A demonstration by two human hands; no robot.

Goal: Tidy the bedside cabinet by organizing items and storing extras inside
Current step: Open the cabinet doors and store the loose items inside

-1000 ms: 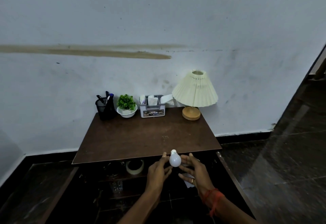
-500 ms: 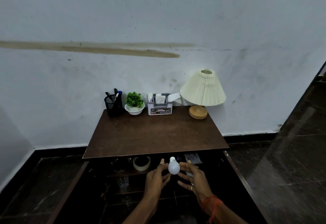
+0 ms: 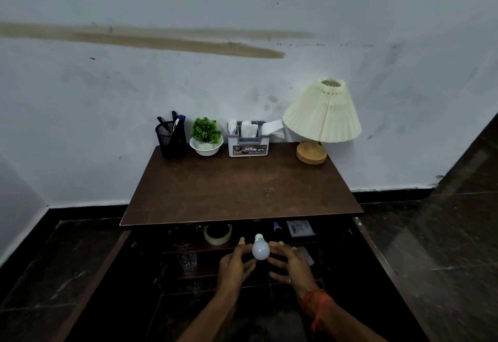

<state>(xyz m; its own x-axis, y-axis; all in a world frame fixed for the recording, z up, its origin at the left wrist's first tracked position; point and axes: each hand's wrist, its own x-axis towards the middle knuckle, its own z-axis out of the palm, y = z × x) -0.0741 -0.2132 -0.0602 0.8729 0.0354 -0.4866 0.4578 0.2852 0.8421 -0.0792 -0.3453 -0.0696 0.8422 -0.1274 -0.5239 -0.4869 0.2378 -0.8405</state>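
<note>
White bulb sits between your left hand and right hand, fingers of both curled lightly around it, just in front of the open cabinet shelf. Behind it lies a tape roll. Farther back, the bench carries a pen holder, plant, organizer box and lamp along the wall.

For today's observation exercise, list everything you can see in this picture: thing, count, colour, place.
cabinet: one, dark brown, against wall
pen holder: one, black mesh, top, back left
plant: one, green in white bowl, right of pen holder
organizer: one, grey, top, back middle
lamp: one, cream shade, wooden base, back right
tape roll: one, pale, inside shelf
card: one, white, inside shelf, right
bulb: one, white, between both hands
left hand: one, left of bulb
right hand: one, ring, red wrist thread
</note>
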